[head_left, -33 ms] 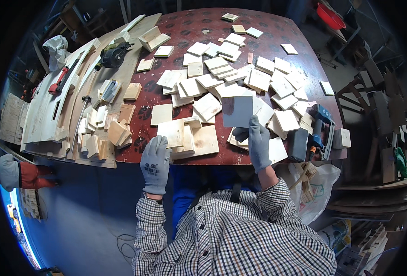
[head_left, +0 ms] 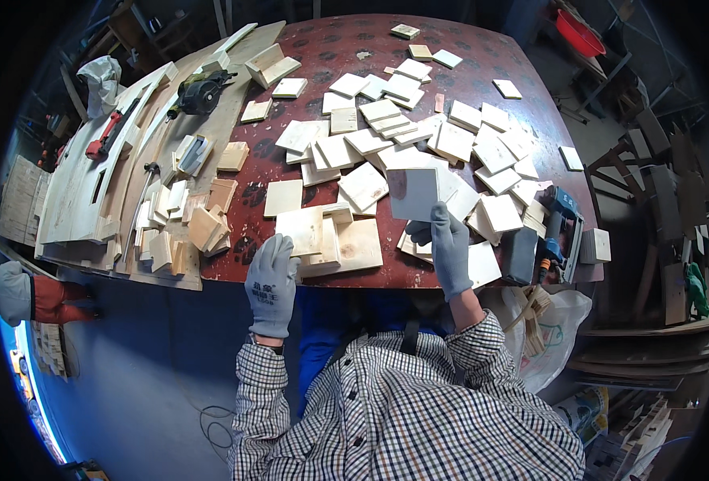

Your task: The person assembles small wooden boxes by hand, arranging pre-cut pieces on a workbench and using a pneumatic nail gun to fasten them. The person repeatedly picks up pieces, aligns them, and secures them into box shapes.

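Observation:
My right hand (head_left: 449,255), in a grey work glove, pinches a thin square wooden piece (head_left: 415,195) by its lower right corner. It holds this piece up above the front of the pile, with a darker patch at its upper left. My left hand (head_left: 272,280), gloved alike, has its fingers closed at the left edge of a square wooden block (head_left: 300,230) near the table's front edge. That block leans over a larger flat board (head_left: 359,244). Many pale wooden squares (head_left: 364,187) lie heaped and scattered beyond both hands.
On the dark red table (head_left: 322,48), a blue power tool (head_left: 561,224) stands by the right front edge. Long planks (head_left: 74,188), a black circular saw (head_left: 202,94) and a red tool (head_left: 107,138) lie at left. A plastic bag (head_left: 555,321) hangs below the right front.
The square piece in my right hand looks slightly brighter, as if tilted a little. The whole view has shifted slightly. My left hand keeps its place at the block.

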Demonstrator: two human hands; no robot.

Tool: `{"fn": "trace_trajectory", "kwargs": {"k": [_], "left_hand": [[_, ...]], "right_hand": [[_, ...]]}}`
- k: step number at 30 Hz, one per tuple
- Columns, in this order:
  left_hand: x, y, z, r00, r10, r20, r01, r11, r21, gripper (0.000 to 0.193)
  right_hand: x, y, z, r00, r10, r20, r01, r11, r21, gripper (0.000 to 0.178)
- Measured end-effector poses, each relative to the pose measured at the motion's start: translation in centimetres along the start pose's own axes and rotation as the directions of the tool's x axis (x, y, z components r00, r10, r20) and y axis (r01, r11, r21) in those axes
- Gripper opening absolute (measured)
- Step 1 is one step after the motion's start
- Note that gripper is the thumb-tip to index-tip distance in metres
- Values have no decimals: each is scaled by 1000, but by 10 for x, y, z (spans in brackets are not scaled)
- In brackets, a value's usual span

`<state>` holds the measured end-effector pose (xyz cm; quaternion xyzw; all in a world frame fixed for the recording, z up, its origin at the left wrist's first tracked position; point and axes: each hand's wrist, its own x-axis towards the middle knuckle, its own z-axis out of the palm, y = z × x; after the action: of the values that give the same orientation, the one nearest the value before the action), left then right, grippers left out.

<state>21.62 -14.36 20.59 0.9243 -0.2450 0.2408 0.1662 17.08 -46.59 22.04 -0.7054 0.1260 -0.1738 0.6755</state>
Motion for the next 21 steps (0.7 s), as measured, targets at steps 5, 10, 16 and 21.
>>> {"fn": "trace_trajectory", "kwargs": {"k": [5,10,16,21], "left_hand": [[2,1,-1,980,-127,-156,89,969,-228,35],[-5,0,-4,815,-499,-294,244,756,-607,28],[-63,-4,-37,634,-763,-127,504,532,-680,33],[-116,7,-27,697,-711,-89,512,581,-633,27]], "right_hand": [[47,5,11,895,-344,285,434,517,-738,42],[104,10,34,748,-251,615,645,53,-762,38],[139,-3,55,647,-94,756,742,-148,-654,40],[190,-7,143,487,-136,863,869,-30,-495,84]]}}
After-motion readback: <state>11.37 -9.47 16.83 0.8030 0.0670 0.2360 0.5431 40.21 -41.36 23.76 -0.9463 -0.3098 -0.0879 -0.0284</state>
